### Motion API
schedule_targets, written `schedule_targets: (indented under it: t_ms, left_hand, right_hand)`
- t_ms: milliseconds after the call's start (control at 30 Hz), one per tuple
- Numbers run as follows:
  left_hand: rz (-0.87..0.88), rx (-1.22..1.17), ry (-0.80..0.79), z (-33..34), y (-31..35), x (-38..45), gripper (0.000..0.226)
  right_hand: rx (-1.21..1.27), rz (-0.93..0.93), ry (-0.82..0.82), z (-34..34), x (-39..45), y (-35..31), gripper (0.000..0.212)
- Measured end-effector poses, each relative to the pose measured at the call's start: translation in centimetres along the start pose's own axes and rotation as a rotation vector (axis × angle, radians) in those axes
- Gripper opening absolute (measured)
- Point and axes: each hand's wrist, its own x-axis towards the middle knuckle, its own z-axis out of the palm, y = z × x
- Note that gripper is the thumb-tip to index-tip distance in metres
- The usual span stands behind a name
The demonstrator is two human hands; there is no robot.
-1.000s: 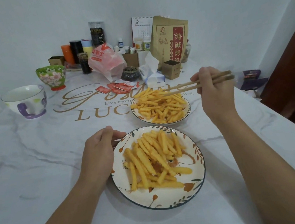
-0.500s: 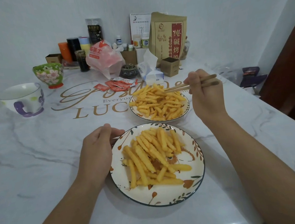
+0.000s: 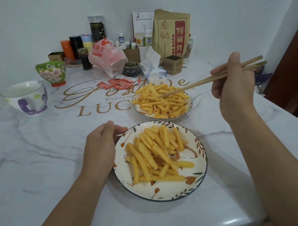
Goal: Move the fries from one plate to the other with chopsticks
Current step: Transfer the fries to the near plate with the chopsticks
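Surface: white marble-look desk [image 3: 38,162] with gold lettering, set against a pale wall; a mug [image 3: 25,97], a floral bowl [image 3: 51,72], red sauce packets [image 3: 120,82], a tissue box [image 3: 155,73] and a brown paper bag [image 3: 172,33] stand toward the back.
Head view, plates: near plate [image 3: 164,192] and far plate [image 3: 188,106] sit close together, each carrying a heap of fries.
Near fries [image 3: 156,153]: crinkle-cut, piled crosswise.
Far fries [image 3: 161,100]: a flatter heap.
Right hand [image 3: 234,86]: fingers curled round the chopsticks [image 3: 205,80], whose nearly closed tips rest on the far heap; whether a fry is pinched I cannot tell.
Left hand [image 3: 102,151]: loosely curled against the near plate's left rim, steadying it.
Handling, as a judgement: light, fairly stiff but breakable, probably greasy and slippery; the ridges should help. Best pinched near mid-length, a top fry lying free, with gentle pressure.
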Motion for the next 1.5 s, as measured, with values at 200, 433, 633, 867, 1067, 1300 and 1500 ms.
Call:
schedule_targets:
  t_ms: [200,433,633,867,1067,1300,1500]
  left_hand:
    - [-0.003,-0.006,-0.007,-0.1,-0.1,-0.2,0.046]
    - [-0.007,-0.029,-0.010,-0.1,-0.1,-0.2,0.044]
    - [-0.005,-0.035,-0.007,0.0,-0.2,0.0,0.045]
    - [0.004,-0.026,-0.001,0.0,-0.3,0.2,0.045]
    - [-0.006,-0.015,0.003,0.1,-0.4,0.3,0.044]
    - [-0.003,-0.012,0.002,0.1,-0.3,0.3,0.044]
    - [0.001,-0.014,-0.001,0.2,-0.3,0.2,0.044]
  right_hand:
    - [-0.071,0.214,-0.168,-1.5,-1.1,-2.6,0.059]
    - [-0.271,0.081,-0.331,-1.4,-3.7,-5.6,0.049]
    - [-0.110,-0.041,-0.130,0.3,-1.2,-4.3,0.048]
    - [-0.224,-0.195,-0.015,-1.0,0.8,2.8,0.040]
    - [-0.243,-0.258,0.020,-2.0,0.8,3.6,0.040]
    - [-0.297,-0.191,0.010,-1.7,1.1,4.2,0.042]
    - [-0.224,-0.152,0.098,-1.8,0.9,3.9,0.051]
